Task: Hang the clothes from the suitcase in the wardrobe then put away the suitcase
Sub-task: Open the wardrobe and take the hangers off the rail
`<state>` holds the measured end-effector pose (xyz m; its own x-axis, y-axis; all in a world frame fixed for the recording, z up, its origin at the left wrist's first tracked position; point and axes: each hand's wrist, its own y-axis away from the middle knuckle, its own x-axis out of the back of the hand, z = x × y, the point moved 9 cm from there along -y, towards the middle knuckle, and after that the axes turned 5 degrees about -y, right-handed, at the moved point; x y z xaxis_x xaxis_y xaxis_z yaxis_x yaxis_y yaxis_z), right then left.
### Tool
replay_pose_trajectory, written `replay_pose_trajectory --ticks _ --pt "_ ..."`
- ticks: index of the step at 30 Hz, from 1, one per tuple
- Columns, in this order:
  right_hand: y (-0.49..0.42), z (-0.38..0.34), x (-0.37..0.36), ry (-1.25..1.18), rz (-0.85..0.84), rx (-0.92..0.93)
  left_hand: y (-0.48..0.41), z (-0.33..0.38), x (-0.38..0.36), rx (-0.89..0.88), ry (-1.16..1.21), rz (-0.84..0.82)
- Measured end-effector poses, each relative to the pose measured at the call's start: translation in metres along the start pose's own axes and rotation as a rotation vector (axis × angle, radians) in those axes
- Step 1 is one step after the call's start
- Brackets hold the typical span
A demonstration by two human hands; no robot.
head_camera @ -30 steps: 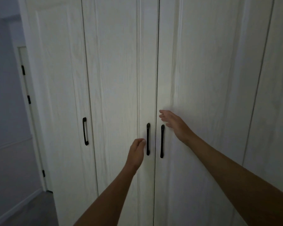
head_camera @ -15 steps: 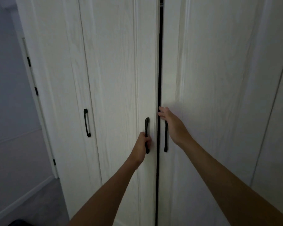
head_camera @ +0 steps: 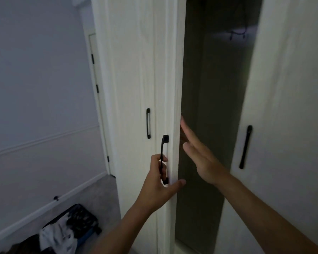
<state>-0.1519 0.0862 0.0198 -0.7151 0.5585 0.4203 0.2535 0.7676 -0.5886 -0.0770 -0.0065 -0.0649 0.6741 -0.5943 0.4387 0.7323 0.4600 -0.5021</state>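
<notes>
The wardrobe door (head_camera: 165, 79) under the left hand is a tall, stiff white panel with a faint wood grain. From its size I judge it swings with some weight but little resistance. The sensible place to take it is its slim black bar handle (head_camera: 162, 149), which offers a firm hold that is unlikely to slip. The left hand (head_camera: 157, 182) grips that handle, fingers curled round the bar and the thumb stretched toward the door's free edge. The door stands turned out toward the camera, seen almost edge-on, in the middle of the view. The right hand (head_camera: 198, 154) is flat with straight fingers and holds nothing. It is just beside the door's free edge, in front of the dark opening (head_camera: 209, 107); whether it touches the edge I cannot tell. The right door (head_camera: 283, 107) also stands ajar, its second handle (head_camera: 245, 146) untouched. High inside hangs a dark shape (head_camera: 237, 33), too dim to identify. On the floor at lower left lies the open suitcase (head_camera: 81, 215) with soft, light clothes (head_camera: 57, 235) heaped in it, well apart from the opening.
</notes>
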Motion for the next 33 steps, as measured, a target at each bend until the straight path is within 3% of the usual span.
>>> replay_pose_trajectory --ticks 9,13,19,24,29,31,33 --pt "-0.085 0.009 -0.102 0.578 -0.055 0.334 0.026 -0.081 0.102 0.029 -0.031 0.167" --pt "-0.127 0.026 -0.161 0.711 -0.052 0.356 0.026 -0.131 0.150 0.152 0.050 0.180" --pt "-0.177 0.054 -0.209 0.924 0.070 0.337 -0.003 -0.162 0.200 0.133 0.041 0.190" --pt "-0.186 0.067 -0.216 0.924 0.145 0.359 -0.007 -0.173 0.202 0.092 0.044 0.174" --pt "-0.183 0.060 -0.208 0.902 0.086 0.340 -0.001 -0.169 0.200 0.067 0.051 0.214" --pt "-0.173 0.048 -0.195 0.756 0.019 0.329 0.014 -0.156 0.213 0.050 -0.159 0.383" --pt "-0.155 0.046 -0.167 0.556 0.010 0.246 0.029 -0.125 0.220 -0.080 -0.328 0.530"
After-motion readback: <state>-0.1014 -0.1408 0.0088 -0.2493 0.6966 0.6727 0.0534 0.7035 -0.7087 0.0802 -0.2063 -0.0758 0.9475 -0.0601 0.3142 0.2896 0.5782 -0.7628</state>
